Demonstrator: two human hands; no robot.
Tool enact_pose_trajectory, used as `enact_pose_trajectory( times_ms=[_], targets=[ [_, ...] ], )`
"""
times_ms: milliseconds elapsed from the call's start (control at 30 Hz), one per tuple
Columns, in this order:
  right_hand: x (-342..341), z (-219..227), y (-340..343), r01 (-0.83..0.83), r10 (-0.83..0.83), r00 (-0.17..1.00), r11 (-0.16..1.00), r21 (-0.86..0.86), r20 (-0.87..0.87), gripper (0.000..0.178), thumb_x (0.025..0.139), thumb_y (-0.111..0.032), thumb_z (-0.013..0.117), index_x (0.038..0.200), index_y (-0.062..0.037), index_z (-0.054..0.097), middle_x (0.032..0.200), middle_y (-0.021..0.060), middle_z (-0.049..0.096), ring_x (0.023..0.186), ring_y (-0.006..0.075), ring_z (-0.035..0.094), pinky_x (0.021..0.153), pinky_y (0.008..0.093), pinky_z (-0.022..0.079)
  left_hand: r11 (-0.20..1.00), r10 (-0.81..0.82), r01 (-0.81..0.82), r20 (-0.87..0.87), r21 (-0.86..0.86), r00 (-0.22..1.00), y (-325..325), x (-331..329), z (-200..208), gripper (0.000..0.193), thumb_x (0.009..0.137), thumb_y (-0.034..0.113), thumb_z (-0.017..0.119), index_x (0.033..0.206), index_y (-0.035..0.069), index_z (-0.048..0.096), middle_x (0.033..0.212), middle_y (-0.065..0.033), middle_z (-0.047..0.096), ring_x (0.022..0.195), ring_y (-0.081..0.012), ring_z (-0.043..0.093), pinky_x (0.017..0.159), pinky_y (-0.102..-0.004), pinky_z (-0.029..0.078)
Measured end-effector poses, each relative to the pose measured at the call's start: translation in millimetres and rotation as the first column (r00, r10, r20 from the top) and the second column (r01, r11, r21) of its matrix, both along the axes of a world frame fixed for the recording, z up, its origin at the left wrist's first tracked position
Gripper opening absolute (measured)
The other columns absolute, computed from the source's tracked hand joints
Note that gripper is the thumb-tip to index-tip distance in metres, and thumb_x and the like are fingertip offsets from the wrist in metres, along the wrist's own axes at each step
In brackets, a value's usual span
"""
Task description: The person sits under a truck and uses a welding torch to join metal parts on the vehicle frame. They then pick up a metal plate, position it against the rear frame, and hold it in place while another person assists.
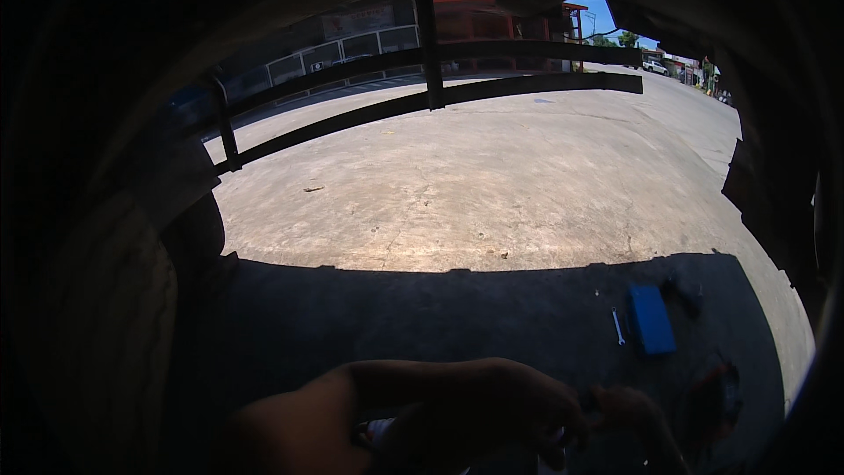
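Head view: wrench (618,326) and blue box (651,320) lie beyond left hand (538,398) and right hand (622,405); shadowed fingers (573,422), grip I cannot tell.

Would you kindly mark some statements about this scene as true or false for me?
1. The wrench lies to the left of the blue box. True.
2. The blue box lies in bright sunlight. False: it lies in shade.
3. The left hand and right hand are close together. True.
4. The wrench is in the right hand. False: it lies on the ground.
5. A white car shows at the upper right. True.
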State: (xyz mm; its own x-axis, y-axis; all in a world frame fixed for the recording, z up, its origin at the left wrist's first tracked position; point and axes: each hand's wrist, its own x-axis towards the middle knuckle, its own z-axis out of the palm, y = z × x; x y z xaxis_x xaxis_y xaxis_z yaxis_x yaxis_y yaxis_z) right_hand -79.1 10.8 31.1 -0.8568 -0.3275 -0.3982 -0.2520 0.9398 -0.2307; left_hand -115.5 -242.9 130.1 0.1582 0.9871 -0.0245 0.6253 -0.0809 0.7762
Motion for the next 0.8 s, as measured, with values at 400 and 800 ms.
enact_pose_trajectory(
  times_ms=[400, 800],
  targets=[
    [-2, -8, -1, -0.03, 0.03, 1.0, 1.0, -0.006, -0.005, 0.071, 0.075, -0.064, 0.075, 0.112, -0.0059, 0.061, 0.095, 0.0201, 0.073, 0.093, 0.0387, 0.072, 0.082, 0.0501, 0.056, 0.999, -0.033, 0.032, 0.029, 0.031, 0.999, 0, -5, -6, 0.054, 0.095, 0.047, 0.067, 0.123, 0.001, 0.067, 0.107, -0.0197, 0.072, 0.095, -0.0313, 0.07, 0.083, -0.0424, 0.055],
    [-5, -10, -13, -0.058, 0.072, 0.997, 0.958, -0.282, 0.039, 0.062, 0.078, -0.055, 0.076, 0.117, -0.0098, 0.061, 0.105, 0.0198, 0.072, 0.099, 0.0367, 0.071, 0.086, 0.0486, 0.055, 0.999, -0.024, 0.024, 0.018, 0.023, 1.0, -5, -3, -7, 0.054, 0.096, 0.047, 0.066, 0.124, 0.001, 0.066, 0.107, -0.0198, 0.072, 0.096, -0.0316, 0.07, 0.084, -0.0425, 0.056]
  ],
)
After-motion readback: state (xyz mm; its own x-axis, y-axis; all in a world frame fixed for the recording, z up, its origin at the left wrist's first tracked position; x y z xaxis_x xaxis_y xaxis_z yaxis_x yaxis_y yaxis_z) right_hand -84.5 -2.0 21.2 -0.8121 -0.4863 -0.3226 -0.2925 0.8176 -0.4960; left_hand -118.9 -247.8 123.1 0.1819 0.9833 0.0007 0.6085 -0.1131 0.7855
